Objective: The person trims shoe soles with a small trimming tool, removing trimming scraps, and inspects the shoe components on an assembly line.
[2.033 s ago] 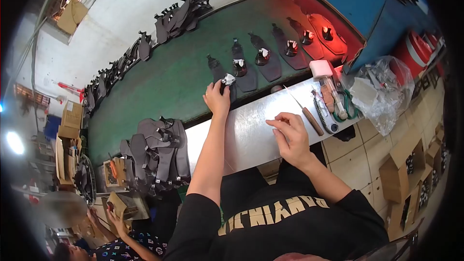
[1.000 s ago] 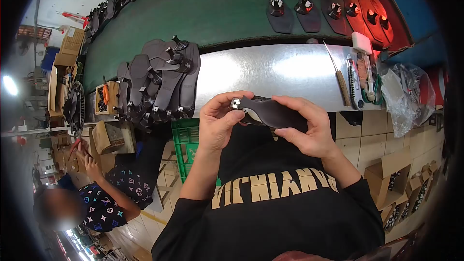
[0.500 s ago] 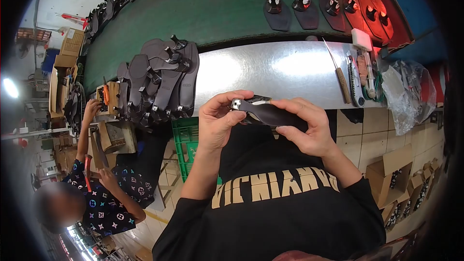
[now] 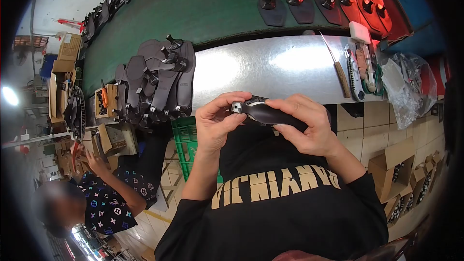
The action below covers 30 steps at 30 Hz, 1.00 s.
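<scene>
Between my two hands, above my lap at the front of the metal bench, is a dark sandal (image 4: 274, 114) seen edge-on, with a pale edge. My left hand (image 4: 220, 121) pinches its left end, thumb and fingers close to a shiny metal ornament (image 4: 237, 107). On the other side my right hand (image 4: 309, 124) grips the sole, thumb below and fingers on top. The sandal's underside and far side are hidden. A pile of similar dark sandals (image 4: 162, 79) with shiny strap ornaments lies to the left of the bench.
On the metal bench (image 4: 251, 63) at the right lie an awl (image 4: 342, 78), a utility knife (image 4: 356, 79) and a plastic bag (image 4: 408, 79). Several sandals (image 4: 299, 7) line the green belt (image 4: 212, 5). A co-worker (image 4: 113, 188) sits left; cartons (image 4: 394, 171) stand at lower right.
My hands keep their grip; the sandal has turned slightly, showing more of its broad face. The co-worker's raised arm has come down from the wooden box. The view has shifted slightly.
</scene>
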{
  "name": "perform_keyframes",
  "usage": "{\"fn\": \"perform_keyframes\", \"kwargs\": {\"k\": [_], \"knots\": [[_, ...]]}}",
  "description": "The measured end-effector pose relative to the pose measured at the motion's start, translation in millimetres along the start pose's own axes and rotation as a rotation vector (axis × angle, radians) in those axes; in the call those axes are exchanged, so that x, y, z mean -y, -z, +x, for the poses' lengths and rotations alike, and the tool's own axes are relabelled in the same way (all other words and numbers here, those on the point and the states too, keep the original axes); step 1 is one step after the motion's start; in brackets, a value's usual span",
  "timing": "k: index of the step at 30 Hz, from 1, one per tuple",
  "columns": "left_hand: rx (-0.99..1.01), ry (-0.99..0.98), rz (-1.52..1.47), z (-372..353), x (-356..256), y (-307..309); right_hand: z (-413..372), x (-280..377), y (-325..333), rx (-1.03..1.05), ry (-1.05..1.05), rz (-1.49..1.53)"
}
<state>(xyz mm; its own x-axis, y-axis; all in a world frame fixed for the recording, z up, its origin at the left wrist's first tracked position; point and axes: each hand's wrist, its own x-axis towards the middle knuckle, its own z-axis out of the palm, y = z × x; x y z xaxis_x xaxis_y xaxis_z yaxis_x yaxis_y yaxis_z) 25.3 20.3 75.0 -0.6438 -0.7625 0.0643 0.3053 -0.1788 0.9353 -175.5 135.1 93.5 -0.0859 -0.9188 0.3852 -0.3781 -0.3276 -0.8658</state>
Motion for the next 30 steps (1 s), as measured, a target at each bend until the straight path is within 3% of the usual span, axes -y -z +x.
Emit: {"fn": "perform_keyframes", "kwargs": {"k": [12, 21, 27, 30], "knots": [[0.209, -0.086, 0.062, 0.0, -3.7, 8.4, 6.5, 5.4, 1.5, 0.019, 0.121, -0.136], [0.258, -0.177, 0.382, 1.0, -7.2, 4.2, 5.9, 6.3, 2.0, 0.071, 0.077, -0.222], [0.089, 0.168, 0.203, -5.6, 0.0, -10.1, -1.0, -11.7, -7.7, -0.007, -0.101, 0.012], [0.008, 0.151, 0.29, -6.9, 4.7, -19.0, -5.7, -16.8, -9.9, 0.028, -0.106, -0.016]]}}
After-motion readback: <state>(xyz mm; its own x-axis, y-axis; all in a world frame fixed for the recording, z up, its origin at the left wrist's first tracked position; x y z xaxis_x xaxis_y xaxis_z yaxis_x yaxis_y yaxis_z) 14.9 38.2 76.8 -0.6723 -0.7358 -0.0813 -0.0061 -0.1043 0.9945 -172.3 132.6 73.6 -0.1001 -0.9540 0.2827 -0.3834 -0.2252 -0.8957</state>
